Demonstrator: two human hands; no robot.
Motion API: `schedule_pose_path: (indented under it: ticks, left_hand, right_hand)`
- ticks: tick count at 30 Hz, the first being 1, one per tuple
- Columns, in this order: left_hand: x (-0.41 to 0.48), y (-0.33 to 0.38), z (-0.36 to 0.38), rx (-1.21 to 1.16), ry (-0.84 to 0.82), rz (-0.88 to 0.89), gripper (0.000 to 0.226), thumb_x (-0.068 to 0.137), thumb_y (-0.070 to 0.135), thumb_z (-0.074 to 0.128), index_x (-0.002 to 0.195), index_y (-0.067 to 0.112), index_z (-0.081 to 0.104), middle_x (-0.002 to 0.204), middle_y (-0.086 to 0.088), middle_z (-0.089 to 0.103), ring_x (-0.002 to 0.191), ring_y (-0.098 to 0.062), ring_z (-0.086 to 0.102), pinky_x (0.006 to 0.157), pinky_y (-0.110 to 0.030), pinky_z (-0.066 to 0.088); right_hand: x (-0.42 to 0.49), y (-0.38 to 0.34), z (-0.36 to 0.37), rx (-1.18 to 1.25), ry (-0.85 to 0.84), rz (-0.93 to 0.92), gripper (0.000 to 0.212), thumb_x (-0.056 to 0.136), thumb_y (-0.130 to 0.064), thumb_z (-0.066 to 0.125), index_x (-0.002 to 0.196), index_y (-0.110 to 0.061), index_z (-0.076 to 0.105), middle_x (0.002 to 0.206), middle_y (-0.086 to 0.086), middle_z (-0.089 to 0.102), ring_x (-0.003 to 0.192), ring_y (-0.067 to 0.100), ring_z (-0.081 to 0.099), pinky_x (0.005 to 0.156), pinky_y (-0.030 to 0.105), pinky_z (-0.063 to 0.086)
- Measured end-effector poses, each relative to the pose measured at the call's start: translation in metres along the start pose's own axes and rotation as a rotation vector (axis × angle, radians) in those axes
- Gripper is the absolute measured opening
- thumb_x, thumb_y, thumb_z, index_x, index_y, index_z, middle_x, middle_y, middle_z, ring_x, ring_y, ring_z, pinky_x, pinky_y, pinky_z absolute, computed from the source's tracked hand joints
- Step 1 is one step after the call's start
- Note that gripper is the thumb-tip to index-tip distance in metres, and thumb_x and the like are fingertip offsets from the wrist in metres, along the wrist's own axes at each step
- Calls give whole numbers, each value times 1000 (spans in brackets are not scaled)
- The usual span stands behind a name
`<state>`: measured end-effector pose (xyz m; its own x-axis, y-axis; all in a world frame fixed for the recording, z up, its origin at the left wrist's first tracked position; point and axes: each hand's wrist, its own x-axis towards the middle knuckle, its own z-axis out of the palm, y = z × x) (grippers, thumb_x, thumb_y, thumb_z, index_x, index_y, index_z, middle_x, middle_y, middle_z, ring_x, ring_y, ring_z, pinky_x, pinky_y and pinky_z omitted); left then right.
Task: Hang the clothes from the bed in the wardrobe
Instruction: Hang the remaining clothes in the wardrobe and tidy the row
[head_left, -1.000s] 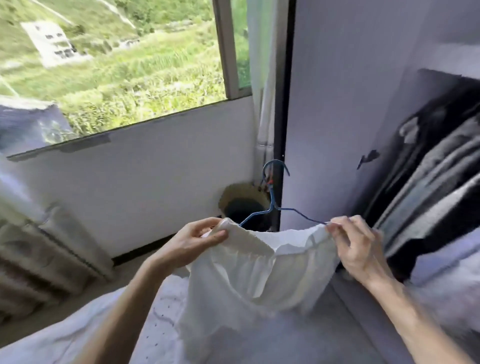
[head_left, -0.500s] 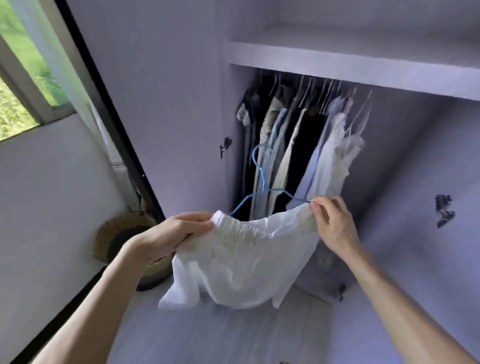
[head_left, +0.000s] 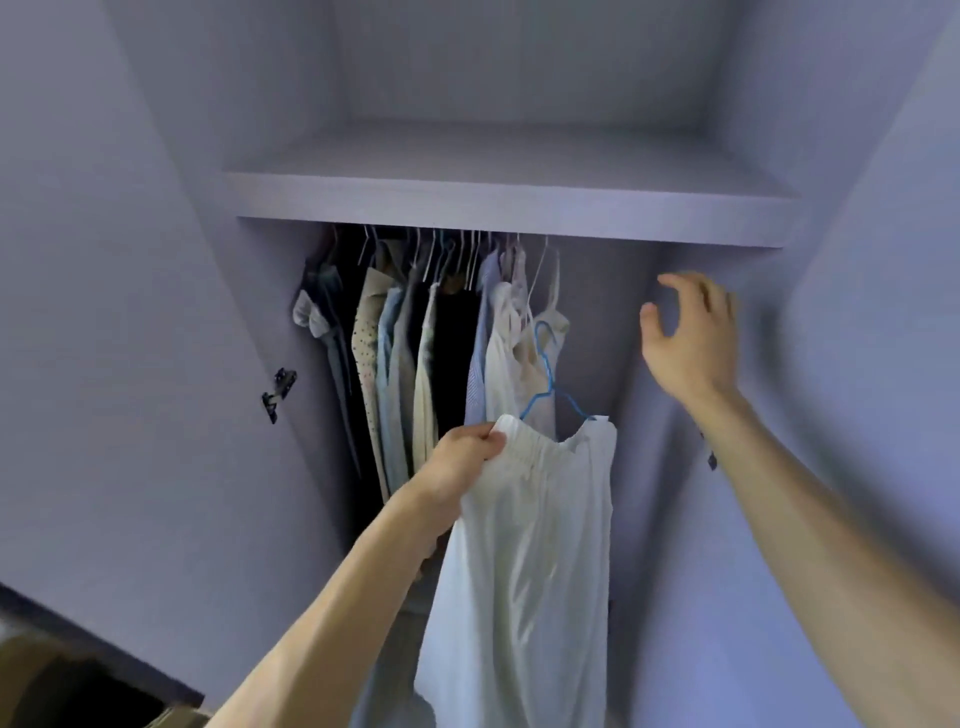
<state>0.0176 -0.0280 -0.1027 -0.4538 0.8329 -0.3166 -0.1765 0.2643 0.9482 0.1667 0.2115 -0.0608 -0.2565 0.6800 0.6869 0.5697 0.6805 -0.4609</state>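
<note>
Two bare arms reach up from the bottom of the frame into the open wardrobe (head_left: 602, 338). The left arm runs diagonally from the lower left to the centre. The left hand (head_left: 467, 457) is clenched round the left end of a gathered, elastic waistband, knuckles up and thumb pressed on the cloth. From that grip hangs the white garment (head_left: 530, 545), thin, soft and faintly creased, falling in one long drape down the middle of the frame to its lower edge. Its waistband is threaded on a blue hanger (head_left: 545, 374) of thin wire, whose shoulders slope down into the cloth and whose hook stands upright in front of the pale clothes behind, caught on nothing.

The right arm stretches up along the right side. The right hand (head_left: 691, 338) is raised at the upper right of centre, beside the wardrobe's inner side wall, fingers spread and loosely curved, grasping nothing. It is smeared by motion blur, so I cannot tell whether it touches the wall.

Above both hands a flat lilac shelf (head_left: 509, 208) with a matt, faintly grained face spans the wardrobe. Just under it a packed row of hung clothes (head_left: 415, 353) fills the upper centre: dotted beige, pale blue, black and cream, on thin wire hooks. A dark metal hinge (head_left: 278, 392) sits at the centre left.
</note>
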Motion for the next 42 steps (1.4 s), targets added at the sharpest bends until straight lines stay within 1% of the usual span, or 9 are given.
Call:
schedule_pose_path:
  ticks: [5,7,11,13,15,18,23,34,42]
  left_hand:
    - [72,25,52,100,125,35,25,99,16,46,75,13,53,68,-1,43,64,-18,40,56,-17,34]
    - [104,37,68,125,151,71,25,102,13,39,95,11,63,72,3,47,60,-10,39,49,-15,33]
    - [153,46,98,163,177,214,35,106,16,36,135,14,55,112,-3,64,94,-10,61,79,-15,47]
    - [175,49,113,215,198,266,41,107,20,35,146,16,45,138,-6,57,128,-22,52,105,-25,39]
    - [197,51,129,266,229,306,45,108,22,33,152,14,36,151,-5,44,142,-22,38,111,-21,27]
    - [232,59,146,320,313,424,47,108,20,32,154,15,31,147,-10,45,137,-24,42,107,-21,28]
    - [273,67,173,393,372,584,55,105,12,37,157,17,22,121,-16,51,93,-33,57,80,-36,46]
    - [338,60,151,440,456,218,50,105,23,29,156,22,25,153,-16,37,132,-38,46,102,-45,42]
    - [344,75,108,57,589,67,46,101,13,36,147,12,37,148,-14,43,133,-31,45,108,-37,38]
  right_hand:
    - [112,-6,1,-216,41,-113,51,98,-40,42,146,-21,46,160,9,31,150,30,21,121,48,16]
    - [135,0,16,-283,-30,-123,50,101,-44,35,148,-30,43,163,6,26,153,27,12,121,53,6]
    - [145,22,51,-363,148,-238,44,105,-47,26,128,-31,60,145,0,51,135,26,40,112,49,21]
    - [148,28,63,-385,291,-299,40,105,-44,29,121,-29,62,136,-3,57,121,27,48,103,44,25]
    - [153,33,69,-395,379,-327,34,105,-41,33,117,-26,62,130,-3,60,112,27,50,97,42,27]
    - [158,37,76,-410,460,-358,32,104,-38,34,112,-24,62,124,-2,62,105,27,51,95,42,27]
    - [163,40,83,-438,540,-384,34,103,-38,31,108,-23,61,117,-1,63,100,26,53,93,43,30]
    - [161,44,84,-465,544,-379,36,103,-40,32,108,-23,63,114,1,64,97,26,52,93,45,34]
    - [159,40,84,-468,485,-341,38,103,-39,31,108,-21,64,112,2,63,94,28,52,94,44,32]
